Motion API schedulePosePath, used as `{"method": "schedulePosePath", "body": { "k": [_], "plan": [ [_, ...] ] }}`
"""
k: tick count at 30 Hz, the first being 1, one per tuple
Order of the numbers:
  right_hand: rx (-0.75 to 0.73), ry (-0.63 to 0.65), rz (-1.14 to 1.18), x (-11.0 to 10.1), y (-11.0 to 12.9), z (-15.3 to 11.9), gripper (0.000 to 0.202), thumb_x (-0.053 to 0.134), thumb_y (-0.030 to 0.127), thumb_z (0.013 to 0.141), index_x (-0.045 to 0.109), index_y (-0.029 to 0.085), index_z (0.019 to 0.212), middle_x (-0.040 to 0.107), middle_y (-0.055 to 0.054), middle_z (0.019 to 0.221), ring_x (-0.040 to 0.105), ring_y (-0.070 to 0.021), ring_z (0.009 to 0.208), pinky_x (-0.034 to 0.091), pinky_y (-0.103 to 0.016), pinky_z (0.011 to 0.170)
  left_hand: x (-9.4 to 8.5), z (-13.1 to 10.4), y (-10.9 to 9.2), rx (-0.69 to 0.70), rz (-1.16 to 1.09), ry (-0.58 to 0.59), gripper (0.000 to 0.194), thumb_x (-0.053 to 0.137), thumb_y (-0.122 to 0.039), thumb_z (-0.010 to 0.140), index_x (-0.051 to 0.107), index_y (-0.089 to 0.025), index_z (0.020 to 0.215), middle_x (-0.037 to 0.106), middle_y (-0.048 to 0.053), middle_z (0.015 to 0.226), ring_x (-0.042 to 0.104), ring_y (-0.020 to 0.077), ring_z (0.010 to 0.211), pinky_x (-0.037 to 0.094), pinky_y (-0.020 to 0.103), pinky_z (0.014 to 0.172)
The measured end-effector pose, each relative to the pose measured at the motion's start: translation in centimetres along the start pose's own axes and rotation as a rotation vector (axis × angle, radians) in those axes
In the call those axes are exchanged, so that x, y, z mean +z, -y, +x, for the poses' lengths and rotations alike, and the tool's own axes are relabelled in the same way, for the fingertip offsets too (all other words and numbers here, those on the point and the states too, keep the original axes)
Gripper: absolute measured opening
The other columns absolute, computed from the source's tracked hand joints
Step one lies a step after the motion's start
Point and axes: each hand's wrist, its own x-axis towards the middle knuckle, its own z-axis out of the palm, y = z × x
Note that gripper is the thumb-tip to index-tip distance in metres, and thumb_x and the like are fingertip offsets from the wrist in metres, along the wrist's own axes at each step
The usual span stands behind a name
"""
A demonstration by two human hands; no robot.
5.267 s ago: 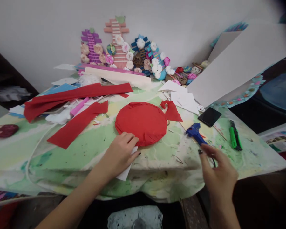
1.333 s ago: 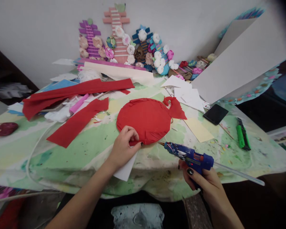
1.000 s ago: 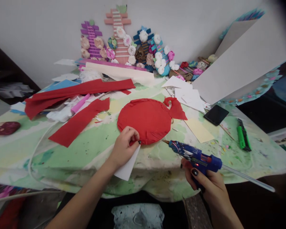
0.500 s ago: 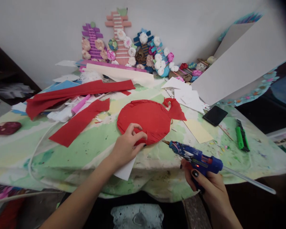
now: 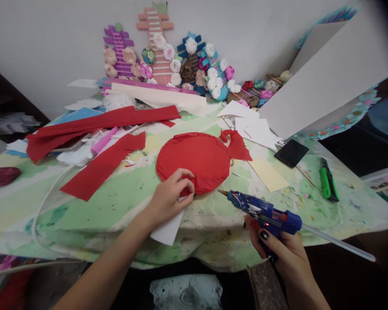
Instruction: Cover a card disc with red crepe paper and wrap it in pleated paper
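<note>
A round red paper-covered piece lies flat on the table, with a twisted red tail at its right. My left hand is at its lower left edge, thumb and fingertips pinched together on the red paper's rim. Under that hand, a white paper sticks out toward the table's front edge. My right hand is wrapped round the handle of a blue glue gun. The gun's metal tip points left, just off the lower right rim of the round piece, and a clear glue stick juts from its back.
Red paper strips lie on the left. A black flat object and a green cutter are on the right. Decorated stick crafts lean on the wall. A white cable crosses the left side.
The left hand's thumb and fingertips have come closer together at the red rim. The view has shifted slightly; the right hand and glue gun look nearly unmoved.
</note>
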Motion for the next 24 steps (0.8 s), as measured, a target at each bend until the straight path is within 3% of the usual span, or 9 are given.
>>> {"method": "schedulePosePath", "body": {
  "k": [6,13,18,24],
  "plan": [
    [-0.035,0.077,0.005,-0.34,-0.67,0.23,0.029,0.059,0.041,0.085,0.066,0.014,0.091,0.047,0.001,0.05,0.039,-0.0105,0.042,0.031,-0.026,0.044,-0.12,0.09,0.44,0.004,-0.046,0.036,0.01,0.051,-0.011,0.084,0.057,-0.019,0.081,0.056,0.006,0.116,0.059,0.0184,0.096,0.046,0.031,0.077],
    [-0.012,0.1,-0.014,-0.31,-0.83,0.11,0.029,0.058,0.041,0.086,0.067,0.013,0.09,0.048,0.0,0.051,0.04,-0.0112,0.043,0.033,-0.026,0.043,0.41,0.22,0.81,-0.012,-0.046,-0.054,0.009,0.053,-0.009,0.081,0.056,-0.017,0.08,0.055,0.007,0.111,0.056,0.012,0.07,0.046,0.028,0.066],
    [-0.037,0.097,-0.026,-0.09,-0.51,0.22,0.029,0.058,0.04,0.086,0.067,0.013,0.09,0.049,0.0,0.051,0.04,-0.0111,0.042,0.032,-0.026,0.042,0.12,0.17,0.7,-0.005,-0.111,-0.125,0.016,0.043,-0.008,0.085,0.055,-0.018,0.089,0.056,0.008,0.106,0.057,0.019,0.095,0.046,0.034,0.082],
    [-0.013,0.121,-0.053,-0.36,-0.82,0.3,0.031,0.057,0.041,0.086,0.067,0.012,0.09,0.049,-0.001,0.051,0.043,-0.0122,0.044,0.034,-0.026,0.043,0.28,0.0,0.56,-0.029,-0.09,-0.087,0.014,0.055,-0.016,0.083,0.054,-0.018,0.097,0.055,0.007,0.109,0.051,0.0121,0.068,0.045,0.03,0.069]
  ]
}}
